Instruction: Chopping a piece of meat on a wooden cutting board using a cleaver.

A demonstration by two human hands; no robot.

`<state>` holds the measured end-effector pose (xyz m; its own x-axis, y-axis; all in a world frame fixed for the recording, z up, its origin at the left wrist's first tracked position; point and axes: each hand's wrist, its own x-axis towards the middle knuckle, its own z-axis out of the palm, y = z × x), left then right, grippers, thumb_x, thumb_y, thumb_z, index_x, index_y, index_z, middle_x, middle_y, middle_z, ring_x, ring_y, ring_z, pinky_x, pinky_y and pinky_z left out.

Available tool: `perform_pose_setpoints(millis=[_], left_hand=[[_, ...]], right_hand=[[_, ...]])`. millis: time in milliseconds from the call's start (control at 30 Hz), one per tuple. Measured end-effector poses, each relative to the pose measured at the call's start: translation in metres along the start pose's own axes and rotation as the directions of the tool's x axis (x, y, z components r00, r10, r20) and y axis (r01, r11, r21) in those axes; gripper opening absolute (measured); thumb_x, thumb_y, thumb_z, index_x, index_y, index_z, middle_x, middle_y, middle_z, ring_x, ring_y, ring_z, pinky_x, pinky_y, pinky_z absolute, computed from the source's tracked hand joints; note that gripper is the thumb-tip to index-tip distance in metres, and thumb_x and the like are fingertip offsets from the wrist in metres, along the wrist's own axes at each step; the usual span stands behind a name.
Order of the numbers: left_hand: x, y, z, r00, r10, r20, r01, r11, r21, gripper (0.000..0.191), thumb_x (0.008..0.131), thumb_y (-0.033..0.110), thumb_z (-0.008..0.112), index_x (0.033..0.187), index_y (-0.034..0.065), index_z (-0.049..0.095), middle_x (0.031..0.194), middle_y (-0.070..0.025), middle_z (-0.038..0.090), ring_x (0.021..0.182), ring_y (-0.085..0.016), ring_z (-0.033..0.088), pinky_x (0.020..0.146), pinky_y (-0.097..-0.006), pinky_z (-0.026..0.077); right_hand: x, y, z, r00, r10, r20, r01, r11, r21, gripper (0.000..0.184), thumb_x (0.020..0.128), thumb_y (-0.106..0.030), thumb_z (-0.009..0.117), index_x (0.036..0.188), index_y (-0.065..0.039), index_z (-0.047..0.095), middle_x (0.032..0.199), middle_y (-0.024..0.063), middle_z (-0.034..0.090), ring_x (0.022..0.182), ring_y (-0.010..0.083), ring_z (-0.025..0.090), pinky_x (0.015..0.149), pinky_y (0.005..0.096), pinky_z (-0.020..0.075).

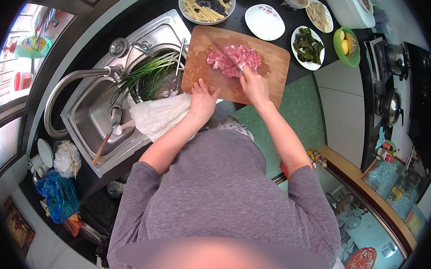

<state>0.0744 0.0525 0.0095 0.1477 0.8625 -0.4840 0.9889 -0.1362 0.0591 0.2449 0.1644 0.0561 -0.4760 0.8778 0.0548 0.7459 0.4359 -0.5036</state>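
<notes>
A wooden cutting board (276, 70) lies before me with a mound of chopped raw meat (250, 57) in its middle. My right hand (254, 86) grips a knife (227, 55) by its handle. The blade, seen almost edge-on and blurred, reaches across the meat towards the far left. My left hand (204, 100) rests with spread fingers on the near left edge of the board and holds nothing. A white towel (161, 113) hangs over the sink edge, just left of that hand.
Left of the board is a steel sink (89, 107) with a curved faucet (55, 89) and green onions (149, 76). Beyond the board stand a bowl of soaked strips (204, 6), a white plate (265, 23), a plate of dark green pieces (307, 48) and a green basket (346, 46).
</notes>
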Motion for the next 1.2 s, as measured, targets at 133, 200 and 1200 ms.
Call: perform_pose_setpoints(millis=[133,200,1200], left_hand=[[0.005,0.003,0.009,0.995,-0.012,0.095,0.006,0.998,0.065,0.054,0.103,0.018,0.035,0.156,0.0282,0.033,0.149,-0.0446,0.026,0.133,-0.057,0.041,0.107,-0.057,0.038],[0.004,0.007,0.013,0.997,-0.023,0.073,0.016,0.996,0.085,0.055,0.103,0.018,0.035,0.156,0.0283,0.032,0.149,-0.0444,0.026,0.133,-0.057,0.041,0.106,-0.0569,0.038],[0.006,0.003,0.006,0.996,-0.006,0.089,-0.004,0.994,0.111,0.057,0.102,0.016,0.035,0.158,0.0258,0.028,0.148,-0.0461,0.025,0.132,-0.058,0.041,0.107,-0.0569,0.039]], right_hand=[[0.008,-0.018,-0.009,0.992,0.078,0.101,-0.067,0.991,-0.114,0.011,0.092,-0.017,0.06,0.093,-0.007,0.055,0.072,0.0176,0.068,0.069,0.0408,0.067,0.06,0.0547,0.0514],[0.004,-0.029,-0.005,0.995,0.079,0.056,-0.076,0.996,-0.048,0.011,0.092,-0.017,0.06,0.093,-0.007,0.055,0.072,0.0176,0.068,0.069,0.0408,0.067,0.06,0.0549,0.0516],[0.004,-0.03,0.035,0.992,0.065,0.11,-0.059,0.997,-0.059,0.011,0.091,-0.016,0.061,0.093,-0.007,0.055,0.068,0.0223,0.064,0.066,0.0437,0.065,0.058,0.0557,0.0505]])
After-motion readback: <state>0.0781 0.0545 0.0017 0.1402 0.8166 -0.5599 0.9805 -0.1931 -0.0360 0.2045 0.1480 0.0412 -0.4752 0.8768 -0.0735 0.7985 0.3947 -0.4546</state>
